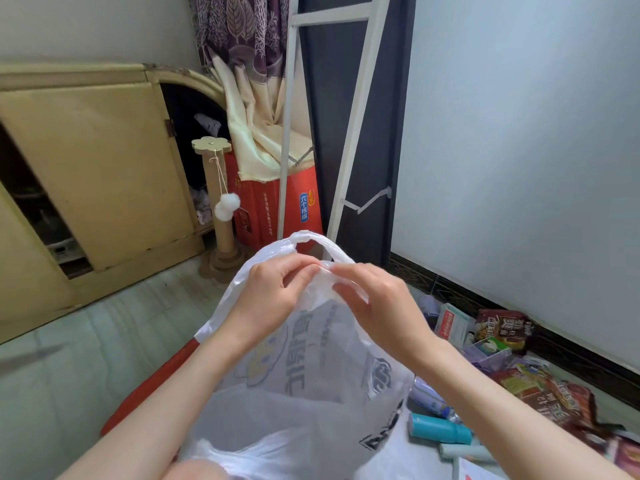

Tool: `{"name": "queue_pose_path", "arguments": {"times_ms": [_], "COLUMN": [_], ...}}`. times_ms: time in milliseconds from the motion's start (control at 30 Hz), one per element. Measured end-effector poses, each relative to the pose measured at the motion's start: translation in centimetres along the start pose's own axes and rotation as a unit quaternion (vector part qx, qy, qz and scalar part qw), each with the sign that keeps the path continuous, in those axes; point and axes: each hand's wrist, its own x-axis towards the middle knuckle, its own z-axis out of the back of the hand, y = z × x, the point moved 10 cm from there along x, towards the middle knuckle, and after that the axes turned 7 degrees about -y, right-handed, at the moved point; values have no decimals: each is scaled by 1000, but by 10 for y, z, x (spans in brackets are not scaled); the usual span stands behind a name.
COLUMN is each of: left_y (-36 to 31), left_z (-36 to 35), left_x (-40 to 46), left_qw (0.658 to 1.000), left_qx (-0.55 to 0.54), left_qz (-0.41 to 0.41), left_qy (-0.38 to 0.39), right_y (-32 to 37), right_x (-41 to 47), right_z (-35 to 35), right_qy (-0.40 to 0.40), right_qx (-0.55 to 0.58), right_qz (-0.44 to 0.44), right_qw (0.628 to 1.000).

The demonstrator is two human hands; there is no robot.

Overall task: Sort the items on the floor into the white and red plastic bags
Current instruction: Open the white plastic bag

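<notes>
The white plastic bag is held up between both hands, above the red bag on the floor. The left hand and right hand each pinch its bunched top edge below the handle. Snack packets and bottles lie right.

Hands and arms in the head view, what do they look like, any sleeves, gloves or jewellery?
Both arms are bare from the bottom edge of the picture up to the wrists: no sleeves show. The left hand and right hand wear no gloves. No rings, watch or bracelet can be seen on the fingers or wrists. The nails that show look short and unpainted.
</notes>
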Motion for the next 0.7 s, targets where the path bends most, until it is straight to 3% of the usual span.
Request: {"name": "queue_pose_path", "arguments": {"times_ms": [67, 133, 267, 433, 500, 533, 600, 700], "left_y": [-7, -24, -53, -43, -43, -45, -42, -20], "left_z": [2, 1, -9, -15, -9, -2, 13, 20], "left_x": [-2, -5, -24, -30, -30, -29, -24, -11], "left_qw": [999, 984, 905, 862, 843, 843, 864, 956], "left_qx": [23, 89, 233, 325, 359, 360, 333, 185], "left_qz": [-45, -153, -355, -388, -400, -399, -369, -224], "left_qy": [-3, -8, -4, 22, -10, -35, -75, -45], "right_y": [-12, -31, -64, -95, -102, -104, -106, -100], "right_x": [1, -3, -10, -21, -30, -34, -37, -27], "right_z": [2, -3, -2, 1, -11, -16, -15, 2], "right_qy": [-12, 8, 0, -18, 13, 32, 56, 24], "right_qx": [39, 78, 93, 148, 222, 247, 225, 106], "right_qz": [-76, -184, -321, -418, -463, -477, -476, -403], "right_qw": [996, 980, 943, 896, 858, 843, 848, 909]}}
